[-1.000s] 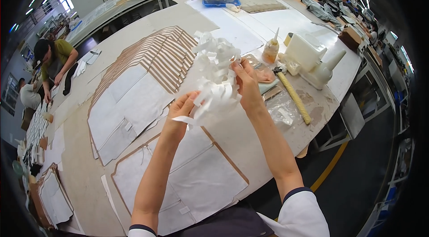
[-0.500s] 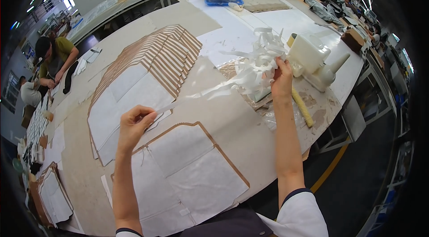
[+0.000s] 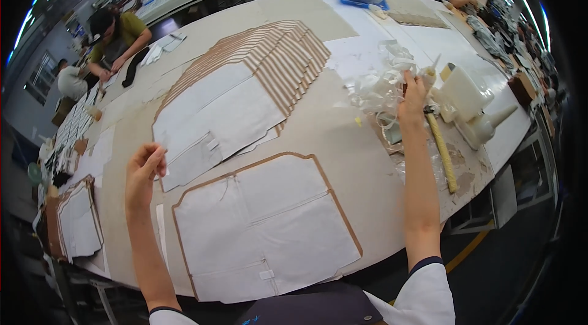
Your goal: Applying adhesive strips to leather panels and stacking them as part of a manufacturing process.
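Note:
My right hand [image 3: 413,97] grips a tangled bunch of thin white strips [image 3: 378,89] over the right part of the table. My left hand [image 3: 146,166] is raised at the left with thumb and fingers pinched together. A pale bit of strip shows faintly at its fingertips, hard to make out against the white panels behind. Between my forearms lies a flat white panel with brown edges [image 3: 269,227], its seams and a small white tab facing up. Beyond it, a fanned stack of similar brown-edged panels [image 3: 239,89] spreads across the table.
Right of the bunch stand a whitish plastic container [image 3: 467,93], a spouted bottle [image 3: 490,126] and a yellow rod [image 3: 442,153]. A blue tray [image 3: 362,2] holds a plastic-wrapped bowl at the back. More panels [image 3: 79,224] lie far left. Another person [image 3: 119,40] works across the table.
My left hand has drawn away to the left, and the strip stretched between my hands no longer shows. My right hand still holds the bunch. The view has shifted left.

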The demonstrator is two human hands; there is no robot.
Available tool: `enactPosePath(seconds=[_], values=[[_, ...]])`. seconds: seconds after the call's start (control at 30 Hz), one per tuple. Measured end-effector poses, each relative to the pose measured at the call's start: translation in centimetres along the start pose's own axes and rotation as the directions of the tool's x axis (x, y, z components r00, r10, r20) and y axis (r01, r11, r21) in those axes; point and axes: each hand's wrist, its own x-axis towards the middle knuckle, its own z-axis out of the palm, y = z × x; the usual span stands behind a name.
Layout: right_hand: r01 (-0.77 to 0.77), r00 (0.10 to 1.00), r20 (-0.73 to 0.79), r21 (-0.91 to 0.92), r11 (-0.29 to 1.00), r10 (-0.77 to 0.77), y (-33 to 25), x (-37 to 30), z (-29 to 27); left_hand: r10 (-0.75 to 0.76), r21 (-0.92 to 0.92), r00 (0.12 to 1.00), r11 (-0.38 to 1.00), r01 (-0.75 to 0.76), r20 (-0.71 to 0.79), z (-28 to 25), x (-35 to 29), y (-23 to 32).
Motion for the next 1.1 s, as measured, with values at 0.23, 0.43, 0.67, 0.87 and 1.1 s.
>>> enactPosePath(seconds=[0.23, 0.43, 0.67, 0.87, 1.1], values=[[0.130, 0.990, 0.019, -0.508, 0.852, -0.140, 1.9, -1.4, 0.4, 0.035, -0.247, 0.997, 0.969, -0.018, 0.066, 1.0, -2.5, 4.0], [0.651, 0.724, 0.561, -0.362, 0.667, -0.402, -5.2, -17.9, 9.8, -0.055, -0.348, 0.965, 0.926, 0.146, 0.257, 2.9, -4.9, 3.7], [0.501, 0.264, 0.953, -0.002, 0.866, -0.150, -3.6, -30.3, 15.8, -0.194, -0.115, 0.866, 0.954, 0.275, 0.462, 4.3, -7.1, 2.8], [0.983, 0.051, 0.935, 0.014, 0.181, -0.352, -1.2, -27.1, 11.5, -0.312, 0.157, 0.925, 0.946, 0.283, 0.218, -0.8, -10.1, 0.5], [0.997, -0.074, 0.954, 0.065, -0.040, -0.291, -0.7, -26.4, 6.4, -0.336, 0.187, 0.886, 0.939, 0.289, 0.320, -1.4, -11.0, -3.3]])
